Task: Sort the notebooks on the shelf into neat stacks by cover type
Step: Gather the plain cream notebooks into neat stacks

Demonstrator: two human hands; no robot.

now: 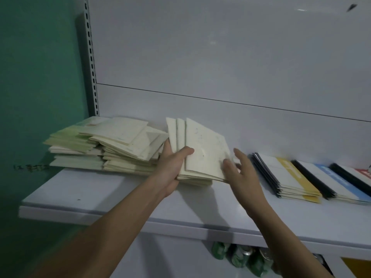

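My left hand [173,167] grips a fanned bundle of cream notebooks [202,145] at its lower left corner, thumb on top, tilted up over the white shelf [104,195]. My right hand [242,171] is at the bundle's right edge with fingers spread, touching or just beside it. A messy heap of cream and pale green notebooks [104,145] lies at the shelf's left end. On the right lie neat stacks with black spines: one with a yellow band [291,177], one with a blue band [333,181], one with a red band [361,175].
A grey back panel rises behind the shelf, and a slotted upright [91,57] stands by a green wall at the left. Green cans [241,257] sit on the level below. Bare shelf surface lies in front of the notebooks.
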